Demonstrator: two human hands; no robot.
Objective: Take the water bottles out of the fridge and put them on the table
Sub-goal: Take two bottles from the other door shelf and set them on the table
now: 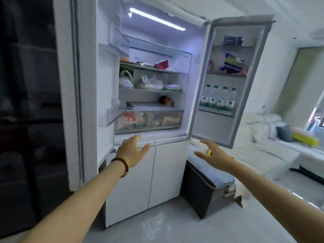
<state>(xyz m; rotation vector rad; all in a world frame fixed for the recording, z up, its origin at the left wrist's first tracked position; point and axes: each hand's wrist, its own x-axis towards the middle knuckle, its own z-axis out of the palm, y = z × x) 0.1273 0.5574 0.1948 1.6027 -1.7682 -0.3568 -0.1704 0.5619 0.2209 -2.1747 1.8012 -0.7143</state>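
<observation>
The white fridge (168, 165) stands with both upper doors swung wide. Several clear water bottles (217, 99) with green caps and green labels stand in a row in the lowest bin of the right door (245, 81). My left hand (133, 150), a bead bracelet on its wrist, is raised open in front of the lower drawers, below the lit shelves. My right hand (214, 156) is open too, fingers spread, below the right door's bottom edge and well under the bottles. Neither hand touches anything.
Shelves inside hold bagged food, and snack packets (232, 64) sit in the door bin above the bottles. A dark storage box (208, 190) with a pale cover stands on the floor right of the fridge. A white sofa (273, 151) lies beyond. No table is in view.
</observation>
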